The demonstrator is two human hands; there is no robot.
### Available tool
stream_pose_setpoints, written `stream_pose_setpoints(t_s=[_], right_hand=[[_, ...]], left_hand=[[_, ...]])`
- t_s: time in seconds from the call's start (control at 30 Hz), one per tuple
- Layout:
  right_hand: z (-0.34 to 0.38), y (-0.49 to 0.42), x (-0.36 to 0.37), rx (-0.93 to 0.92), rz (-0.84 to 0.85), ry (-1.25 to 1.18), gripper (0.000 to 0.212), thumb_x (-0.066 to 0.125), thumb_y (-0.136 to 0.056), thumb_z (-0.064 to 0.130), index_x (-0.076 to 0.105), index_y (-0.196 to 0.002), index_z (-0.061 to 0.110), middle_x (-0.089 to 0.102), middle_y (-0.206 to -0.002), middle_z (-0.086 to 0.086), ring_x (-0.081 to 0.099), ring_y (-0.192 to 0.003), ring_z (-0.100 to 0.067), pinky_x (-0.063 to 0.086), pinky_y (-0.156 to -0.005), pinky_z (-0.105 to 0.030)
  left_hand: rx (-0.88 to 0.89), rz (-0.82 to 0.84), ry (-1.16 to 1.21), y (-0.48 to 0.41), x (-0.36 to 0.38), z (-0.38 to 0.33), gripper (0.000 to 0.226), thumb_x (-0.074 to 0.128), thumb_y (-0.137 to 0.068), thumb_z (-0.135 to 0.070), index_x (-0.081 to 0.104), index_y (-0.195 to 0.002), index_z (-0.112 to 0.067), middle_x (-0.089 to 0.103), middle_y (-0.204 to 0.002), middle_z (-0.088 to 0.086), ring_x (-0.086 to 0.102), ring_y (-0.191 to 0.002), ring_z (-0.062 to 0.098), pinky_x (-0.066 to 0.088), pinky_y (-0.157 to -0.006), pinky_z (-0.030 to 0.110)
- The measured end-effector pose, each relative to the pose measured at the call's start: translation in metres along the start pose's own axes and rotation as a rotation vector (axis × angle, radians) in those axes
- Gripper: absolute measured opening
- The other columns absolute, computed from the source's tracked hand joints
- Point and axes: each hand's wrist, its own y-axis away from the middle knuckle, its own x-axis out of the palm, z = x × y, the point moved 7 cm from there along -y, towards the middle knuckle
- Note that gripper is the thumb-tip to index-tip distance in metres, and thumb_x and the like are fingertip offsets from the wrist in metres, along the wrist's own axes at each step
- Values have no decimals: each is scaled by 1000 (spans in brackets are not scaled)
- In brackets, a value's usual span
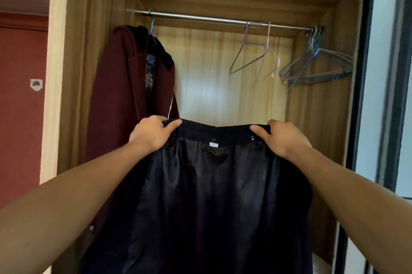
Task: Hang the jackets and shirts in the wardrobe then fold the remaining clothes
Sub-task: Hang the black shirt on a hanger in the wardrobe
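A black garment (218, 195) is held up before an open wardrobe (89, 50), its shiny lining facing the camera. The left hand (151, 133) pinches the top edge at its left end and the right hand (283, 137) pinches the right end, with the cloth hanging between and below them. Behind, a maroon jacket (120, 99) hangs at the rail's (211, 19) left end; bare wire hangers (318, 66) hang toward its right end.

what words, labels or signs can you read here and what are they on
No readable text anywhere.
White tag inside the black garment: too small and blurred to read.
White emblem on the red wall: a shape only, no letters legible.
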Motion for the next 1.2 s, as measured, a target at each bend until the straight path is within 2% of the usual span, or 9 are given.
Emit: stream_pose_setpoints(t_s=[0.07, 0.17, 0.23, 0.37, 0.6, 0.73, 0.9, 1.1, 1.2], right_hand=[[-4, -23, 7, 8, -18, 10, 70, 29, -88, 83, 52, -86, 17, 59, -82, -2, 57, -74, -23, 48, -64, -38], [-11, -56, 16, 23, -53, 22, 71, 28, -87, 84, 53, -86, 17, 61, -85, -4, 58, -78, -27, 50, -67, -40], [-14, -77, 19, 34, -79, 36, 73, 28, -88, 84, 54, -89, 16, 60, -87, -5, 57, -80, -30, 48, -67, -40], [-15, -122, 22, 28, -129, 54, 72, 28, -89, 83, 54, -89, 16, 56, -84, -5, 54, -79, -31, 45, -65, -39], [-33, -201, 46, 6, -191, 62, 71, 27, -90, 81, 53, -86, 15, 56, -82, -6, 55, -80, -31, 47, -67, -41], [-38, -238, 56, -11, -247, 57, 71, 27, -91, 80, 52, -88, 13, 51, -78, -5, 51, -77, -32, 46, -67, -41], [-48, -251, 113, -21, -214, 12, 70, 26, -91, 81, 50, -89, 15, 53, -79, -5, 51, -75, -31, 41, -64, -38], [-62, -207, 216, -18, -158, -59, 69, 27, -91, 80, 46, -90, 14, 50, -71, -3, 54, -70, -33, 43, -59, -38], [-68, -167, 276, -20, -37, -63, 64, 24, -93, 78, 47, -89, 18, 48, -67, 2, 51, -65, -27, 43, -58, -36]], left_hand=[[20, -10, 15, -29, 12, 0, 62, 44, -89, -78, 72, -111, -27, 73, -93, 2, 68, -97, 28, 57, -85, 42], [48, -16, 24, -69, 27, 0, 56, 43, -89, -77, 72, -101, -29, 69, -74, -2, 67, -84, 24, 56, -77, 39], [73, -25, 29, -93, 37, -1, 55, 43, -91, -75, 70, -94, -27, 67, -70, -3, 66, -82, 24, 54, -75, 38], [82, -39, 41, -140, 51, -2, 56, 44, -92, -74, 71, -89, -25, 67, -74, -2, 64, -81, 24, 54, -77, 39], [71, -61, 45, -213, 92, 3, 61, 43, -91, -75, 72, -86, -22, 69, -76, 2, 65, -80, 27, 56, -80, 44], [63, -138, 80, -243, 101, -4, 59, 45, -93, -71, 68, -80, -18, 67, -73, 5, 63, -79, 30, 54, -78, 44], [3, -154, 99, -240, 139, 24, 57, 44, -94, -70, 71, -90, -20, 65, -73, 1, 58, -78, 25, 47, -75, 37], [-103, -78, 145, -189, 222, 82, 55, 42, -94, -70, 59, -71, -23, 65, -67, 0, 64, -79, 26, 52, -76, 40], [-144, 16, 113, -153, 269, 112, 65, 38, -92, -75, 69, -93, -19, 71, -82, 7, 67, -90, 32, 54, -81, 42]])
